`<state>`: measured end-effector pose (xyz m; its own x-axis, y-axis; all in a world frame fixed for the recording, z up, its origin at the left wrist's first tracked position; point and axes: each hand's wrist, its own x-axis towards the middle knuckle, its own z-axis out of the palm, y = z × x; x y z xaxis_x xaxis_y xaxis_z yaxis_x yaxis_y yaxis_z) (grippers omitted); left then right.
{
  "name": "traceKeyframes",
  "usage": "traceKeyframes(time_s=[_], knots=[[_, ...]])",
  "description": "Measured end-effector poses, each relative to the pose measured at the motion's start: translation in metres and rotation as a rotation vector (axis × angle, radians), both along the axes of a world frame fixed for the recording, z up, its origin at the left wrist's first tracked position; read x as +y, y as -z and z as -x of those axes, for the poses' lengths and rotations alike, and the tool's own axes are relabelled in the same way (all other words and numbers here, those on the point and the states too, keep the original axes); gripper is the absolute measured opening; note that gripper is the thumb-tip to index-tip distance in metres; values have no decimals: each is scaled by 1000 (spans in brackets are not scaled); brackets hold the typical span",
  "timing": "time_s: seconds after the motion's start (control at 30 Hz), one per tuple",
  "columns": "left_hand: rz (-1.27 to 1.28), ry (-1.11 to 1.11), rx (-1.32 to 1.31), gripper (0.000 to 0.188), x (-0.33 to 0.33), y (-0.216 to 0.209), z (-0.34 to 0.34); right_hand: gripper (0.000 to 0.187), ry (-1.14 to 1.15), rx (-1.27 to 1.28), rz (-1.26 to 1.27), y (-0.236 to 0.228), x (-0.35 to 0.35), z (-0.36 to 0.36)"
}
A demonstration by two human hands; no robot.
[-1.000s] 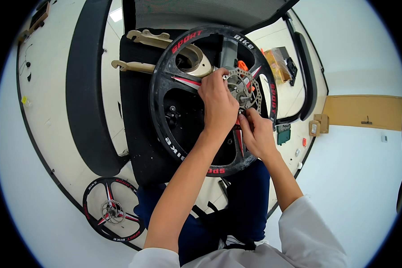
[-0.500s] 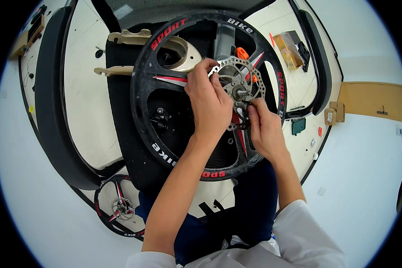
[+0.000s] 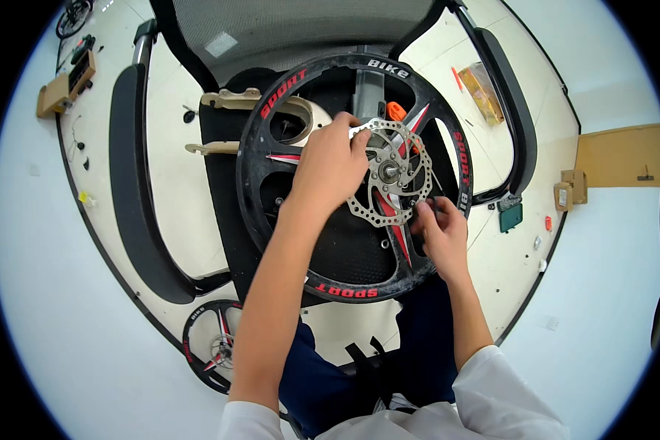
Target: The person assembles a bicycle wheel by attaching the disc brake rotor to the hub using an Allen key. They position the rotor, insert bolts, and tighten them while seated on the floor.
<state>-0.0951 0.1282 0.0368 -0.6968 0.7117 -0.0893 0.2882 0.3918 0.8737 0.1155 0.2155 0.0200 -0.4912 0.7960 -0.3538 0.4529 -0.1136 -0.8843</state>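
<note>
A black bicycle wheel (image 3: 246,172) with red and white marked spokes lies flat on a black chair seat (image 3: 224,191). On its hub sits a silver perforated brake disc (image 3: 424,165). My left hand (image 3: 331,165) grips the disc's upper left rim between thumb and fingers. Off the disc's lower right edge, my right hand (image 3: 444,233) is closed in a pinch, with a small dark piece at its fingertips that is too small to name. A beige forked frame part (image 3: 231,97) lies partly under the wheel. A small nut (image 3: 385,243) shows through a wheel opening.
Armrests flank the seat, the left (image 3: 128,183) and the right (image 3: 517,110). An orange-handled item (image 3: 396,111) lies behind the disc. Another wheel (image 3: 191,359) stands at lower left. On the floor are a yellow packet (image 3: 484,95), a green case (image 3: 511,217) and cardboard boxes (image 3: 53,97).
My right hand has drawn away from the hub, down and to the right past the disc's edge. My left hand stays on the disc's rim. The whole view has shifted.
</note>
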Motion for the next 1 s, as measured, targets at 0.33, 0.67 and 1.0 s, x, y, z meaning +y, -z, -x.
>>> traceKeyframes(time_s=[0.33, 0.67, 1.0], knots=[[58, -13, -136, 20, -9, -33, 14, 14, 53, 323, 395, -24, 30, 25], [-176, -278, -535, 15, -64, -4, -53, 27, -636, 163, -308, -26, 94, 100], [-156, -241, -696, 29, -64, 30, -75, 22, -672, -99, -879, -42, 65, 78]])
